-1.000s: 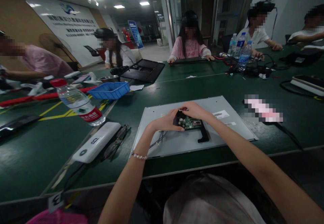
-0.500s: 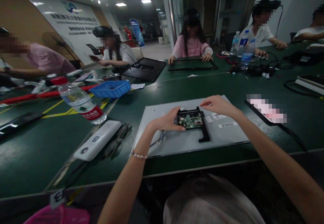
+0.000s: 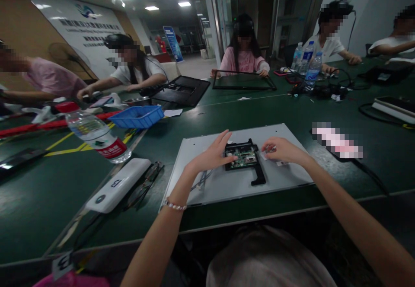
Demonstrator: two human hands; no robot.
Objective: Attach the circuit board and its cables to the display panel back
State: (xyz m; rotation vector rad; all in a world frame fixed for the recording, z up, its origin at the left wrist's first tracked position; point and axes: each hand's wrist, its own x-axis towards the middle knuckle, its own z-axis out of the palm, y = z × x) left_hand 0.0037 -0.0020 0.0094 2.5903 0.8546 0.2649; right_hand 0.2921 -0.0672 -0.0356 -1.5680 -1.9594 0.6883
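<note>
A green circuit board [image 3: 242,157] sits in a black plastic bracket [image 3: 258,173] on the silver back of a display panel [image 3: 220,187], which lies flat on the table. My left hand [image 3: 212,153] is open at the bracket's left side, thumb reaching over the board's edge and fingers stretched away from me. Just right of the bracket, my right hand [image 3: 285,151] has its fingers curled together beside a small white tab; whether they grip it is hard to make out. Thin grey cables [image 3: 201,180] lie on the panel below my left hand.
Left of the panel are glasses [image 3: 144,185], a white power bank [image 3: 118,185], a water bottle [image 3: 97,133] and a blue bin [image 3: 138,117]. A phone [image 3: 337,142] with a cable lies to the right. Across the table, a person holds a black frame [image 3: 244,87].
My right hand has moved down from the bracket's top corner to its right side, fingers curling in. My left hand's fingers have lifted slightly. The person opposite has tilted up the black frame.
</note>
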